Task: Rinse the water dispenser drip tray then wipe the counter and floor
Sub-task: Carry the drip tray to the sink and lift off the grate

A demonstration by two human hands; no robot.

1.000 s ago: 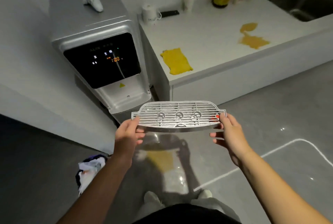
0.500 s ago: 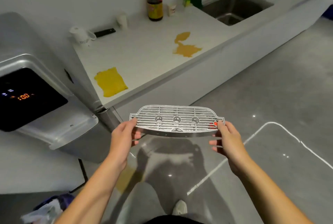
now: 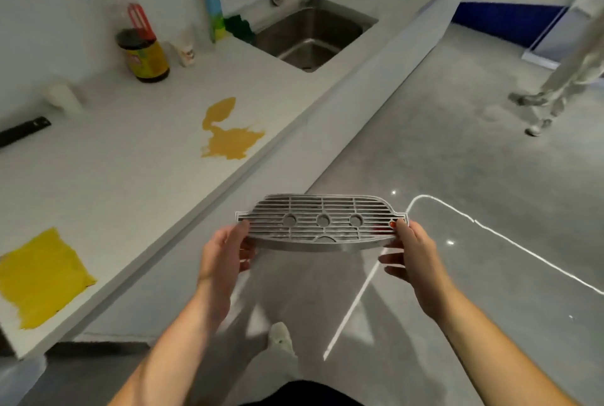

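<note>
Drip tray (image 3: 322,224) gripped level at either end (grille up) by left hand (image 3: 222,257) and right hand (image 3: 413,250).

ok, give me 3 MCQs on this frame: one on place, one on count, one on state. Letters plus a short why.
1. Where is the drip tray?
A. In the sink
B. Held over the floor
C. Lying on the counter

2. How many round holes are in the tray's grille?
A. Three
B. Five
C. One

3. What is the state of the yellow spill on the counter?
A. Covered by a cloth
B. Half wiped away
C. Unwiped

Key:
1 B: the left hand and right hand each grip an end, the grey floor below.
2 A: three holes in a row.
3 C: the puddle lies bare, with the yellow cloth apart from it.
</note>
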